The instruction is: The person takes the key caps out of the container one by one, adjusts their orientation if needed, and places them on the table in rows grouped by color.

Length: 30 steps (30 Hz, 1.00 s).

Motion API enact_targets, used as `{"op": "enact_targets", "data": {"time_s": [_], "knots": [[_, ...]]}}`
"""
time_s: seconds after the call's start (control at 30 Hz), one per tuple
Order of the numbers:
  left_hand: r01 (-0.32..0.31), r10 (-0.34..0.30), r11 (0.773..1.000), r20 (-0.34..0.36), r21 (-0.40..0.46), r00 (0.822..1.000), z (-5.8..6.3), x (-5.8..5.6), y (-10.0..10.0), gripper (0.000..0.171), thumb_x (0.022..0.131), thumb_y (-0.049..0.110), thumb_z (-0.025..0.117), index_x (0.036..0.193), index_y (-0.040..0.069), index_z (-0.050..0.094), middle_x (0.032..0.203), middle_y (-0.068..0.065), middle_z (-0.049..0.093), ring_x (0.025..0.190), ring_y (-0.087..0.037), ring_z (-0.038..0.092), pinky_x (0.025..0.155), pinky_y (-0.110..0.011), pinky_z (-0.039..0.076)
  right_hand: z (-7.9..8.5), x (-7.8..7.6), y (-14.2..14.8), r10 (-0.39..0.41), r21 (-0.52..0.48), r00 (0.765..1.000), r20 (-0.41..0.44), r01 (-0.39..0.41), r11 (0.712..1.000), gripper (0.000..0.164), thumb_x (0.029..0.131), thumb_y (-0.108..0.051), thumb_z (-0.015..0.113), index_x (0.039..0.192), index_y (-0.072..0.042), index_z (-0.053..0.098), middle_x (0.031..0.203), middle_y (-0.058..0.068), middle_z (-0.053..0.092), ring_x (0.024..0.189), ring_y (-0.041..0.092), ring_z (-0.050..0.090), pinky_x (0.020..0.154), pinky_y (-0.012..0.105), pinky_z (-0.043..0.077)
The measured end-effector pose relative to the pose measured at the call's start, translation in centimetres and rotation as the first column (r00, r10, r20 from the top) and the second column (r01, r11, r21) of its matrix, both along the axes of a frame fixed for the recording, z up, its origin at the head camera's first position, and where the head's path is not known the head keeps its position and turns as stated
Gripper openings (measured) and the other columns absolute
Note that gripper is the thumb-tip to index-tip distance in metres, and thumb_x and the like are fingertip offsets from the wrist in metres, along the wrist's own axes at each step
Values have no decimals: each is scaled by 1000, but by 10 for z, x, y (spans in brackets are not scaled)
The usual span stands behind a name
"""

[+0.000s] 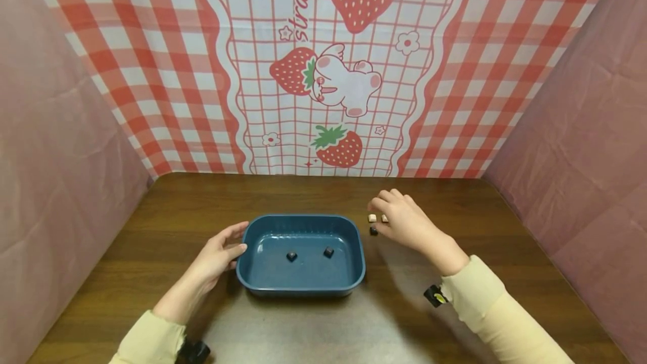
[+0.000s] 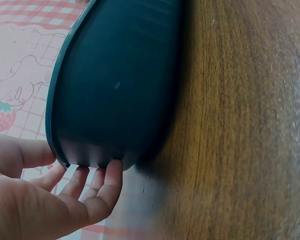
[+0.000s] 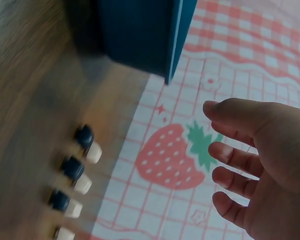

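A blue rectangular plastic tub point(image 1: 300, 284) sits on the table with two small black keycap-like pieces point(image 1: 328, 252) on its floor. At its left end my left hand point(image 1: 214, 257) holds the tub, thumb at the rim and bent fingertips against the outer wall point(image 2: 117, 120). My right hand point(image 1: 401, 221) hovers just right of the tub, over small pieces on the table. Its fingers point(image 3: 234, 182) are loosely curved with nothing between them. Beneath it, black pieces point(image 3: 72, 167) and cream pieces point(image 3: 82, 183) lie in two rows, partly hidden by the hand in the head view.
The brown wooden table point(image 1: 313, 195) ends at a checked strawberry-print cloth point(image 1: 333, 89) hanging behind. Pink cloths point(image 1: 571, 128) close off both sides. Black wrist cameras point(image 1: 436, 295) sit by the cuffs.
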<state>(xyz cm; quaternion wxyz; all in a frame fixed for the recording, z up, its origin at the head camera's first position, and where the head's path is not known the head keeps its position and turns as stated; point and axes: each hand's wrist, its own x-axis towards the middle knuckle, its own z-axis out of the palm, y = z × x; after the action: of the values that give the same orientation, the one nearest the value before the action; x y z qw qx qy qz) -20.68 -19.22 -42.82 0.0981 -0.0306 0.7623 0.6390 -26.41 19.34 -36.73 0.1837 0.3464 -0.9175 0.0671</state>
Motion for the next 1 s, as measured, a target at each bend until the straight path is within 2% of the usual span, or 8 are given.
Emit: {"op": "enact_targets", "data": {"time_s": [0.4,0.77,1.0], "knots": [[-1,1,1000,0,-3,1000,-2,1,-1,51,95,4,51,143,8,37,137,-21,42,114,-30,50,71,-32,48,2,7,-31,83,13,996,18,-83,996,30,74,-23,80,99,-14,65,97,0,58,87,20,50,70,36,41],[3,-3,1000,6,-5,1000,0,0,-1,51,95,4,51,143,9,37,138,-21,41,116,-32,48,71,-32,47,-12,8,-55,124,53,987,106,-130,990,28,80,-28,75,104,-16,65,102,-1,57,91,19,49,73,35,41],[4,-4,1000,-4,-7,1000,0,-1,-1,51,94,3,51,143,8,38,137,-21,42,114,-31,49,71,-32,46,-24,7,-68,170,47,974,151,-179,983,28,80,-27,75,103,-15,66,100,-1,57,93,20,50,73,36,42]]}}
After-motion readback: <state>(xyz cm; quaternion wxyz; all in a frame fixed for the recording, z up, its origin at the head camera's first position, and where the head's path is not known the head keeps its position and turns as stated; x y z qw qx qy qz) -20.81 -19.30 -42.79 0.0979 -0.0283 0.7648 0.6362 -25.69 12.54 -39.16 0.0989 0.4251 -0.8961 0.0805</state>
